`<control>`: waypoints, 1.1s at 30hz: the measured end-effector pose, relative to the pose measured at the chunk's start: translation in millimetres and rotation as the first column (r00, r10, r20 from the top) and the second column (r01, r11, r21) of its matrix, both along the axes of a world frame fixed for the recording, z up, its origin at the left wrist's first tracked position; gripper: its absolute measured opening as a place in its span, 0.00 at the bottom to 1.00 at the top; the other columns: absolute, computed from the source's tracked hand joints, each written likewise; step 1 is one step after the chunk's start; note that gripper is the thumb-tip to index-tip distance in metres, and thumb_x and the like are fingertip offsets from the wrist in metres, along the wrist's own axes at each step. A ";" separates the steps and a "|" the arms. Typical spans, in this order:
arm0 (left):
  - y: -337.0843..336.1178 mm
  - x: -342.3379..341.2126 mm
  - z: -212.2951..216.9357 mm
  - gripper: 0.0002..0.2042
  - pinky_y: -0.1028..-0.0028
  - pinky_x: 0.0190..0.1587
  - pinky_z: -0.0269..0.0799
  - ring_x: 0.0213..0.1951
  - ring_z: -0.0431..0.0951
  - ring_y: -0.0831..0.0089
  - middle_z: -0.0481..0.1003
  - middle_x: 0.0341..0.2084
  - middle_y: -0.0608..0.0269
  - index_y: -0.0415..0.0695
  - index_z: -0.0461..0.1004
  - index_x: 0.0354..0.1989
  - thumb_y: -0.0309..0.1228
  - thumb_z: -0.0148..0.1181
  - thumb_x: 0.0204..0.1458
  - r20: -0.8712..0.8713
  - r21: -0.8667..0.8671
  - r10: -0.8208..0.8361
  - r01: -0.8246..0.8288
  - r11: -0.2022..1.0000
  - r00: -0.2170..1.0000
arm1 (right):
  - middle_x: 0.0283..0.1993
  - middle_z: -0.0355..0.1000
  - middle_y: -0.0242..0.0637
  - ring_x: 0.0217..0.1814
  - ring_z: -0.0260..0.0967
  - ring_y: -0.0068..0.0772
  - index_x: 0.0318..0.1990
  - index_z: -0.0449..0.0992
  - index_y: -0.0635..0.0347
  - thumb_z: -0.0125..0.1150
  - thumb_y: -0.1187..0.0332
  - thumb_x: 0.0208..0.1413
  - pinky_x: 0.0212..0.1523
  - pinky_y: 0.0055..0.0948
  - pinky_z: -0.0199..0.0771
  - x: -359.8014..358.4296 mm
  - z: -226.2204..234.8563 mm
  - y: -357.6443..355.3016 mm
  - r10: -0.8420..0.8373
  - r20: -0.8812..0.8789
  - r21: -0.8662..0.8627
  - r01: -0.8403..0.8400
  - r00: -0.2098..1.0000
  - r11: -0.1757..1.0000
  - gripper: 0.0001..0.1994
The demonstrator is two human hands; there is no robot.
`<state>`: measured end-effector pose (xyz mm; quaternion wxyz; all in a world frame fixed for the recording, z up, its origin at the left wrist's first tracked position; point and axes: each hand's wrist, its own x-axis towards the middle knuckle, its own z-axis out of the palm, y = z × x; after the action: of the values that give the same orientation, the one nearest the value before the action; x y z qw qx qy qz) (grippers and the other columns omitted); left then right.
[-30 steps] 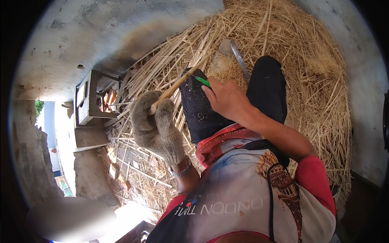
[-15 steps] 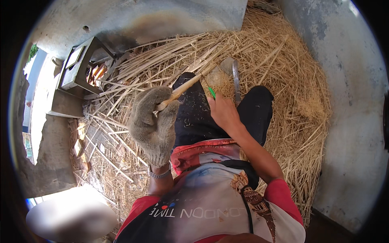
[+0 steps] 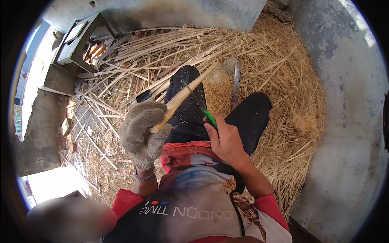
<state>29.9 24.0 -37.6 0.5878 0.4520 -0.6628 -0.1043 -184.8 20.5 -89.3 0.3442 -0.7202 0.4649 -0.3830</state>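
Note:
My left hand [image 3: 144, 133], in a grey knitted glove, is closed around the near end of a pale bamboo strip [image 3: 181, 98]. The strip slants up and away to the right, over my left thigh. My bare right hand [image 3: 225, 141] grips a knife [image 3: 209, 118] by its green handle. Its thin blade points up and left and crosses the strip partway along, though I cannot tell whether the edge touches it. Small pale shavings speckle my dark trousers [image 3: 178, 121].
A long metal blade [image 3: 236, 83] lies beyond my knees. Fine shavings [image 3: 291, 97] heap up at right, against a grey wall [image 3: 344, 121]. Long split strips [image 3: 162, 46] lie at the far left, near a box-like stand [image 3: 81, 44]. A small dark object [image 3: 144, 96] sits left of my knee.
The knife and my right hand have come nearer to me, and more of the blade shows. The bamboo strip has turned, showing a broader face. The whole view has shifted slightly.

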 end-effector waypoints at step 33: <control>-5.0 -36.4 -7.0 0.17 0.74 0.31 0.77 0.31 0.77 0.69 0.75 0.36 0.49 0.33 0.72 0.45 0.38 0.60 0.61 -0.174 0.004 0.215 -0.217 0.976 0.961 | 0.16 0.67 0.52 0.20 0.70 0.60 0.32 0.70 0.60 0.58 0.62 0.63 0.21 0.52 0.68 27.0 -25.8 -53.0 -0.221 -0.301 -0.147 0.183 0.928 0.972 0.11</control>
<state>-6.5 19.1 -44.6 0.6546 0.5063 -0.5565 -0.0736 -157.8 -32.4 -115.0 0.1815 -0.7391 0.5625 -0.3229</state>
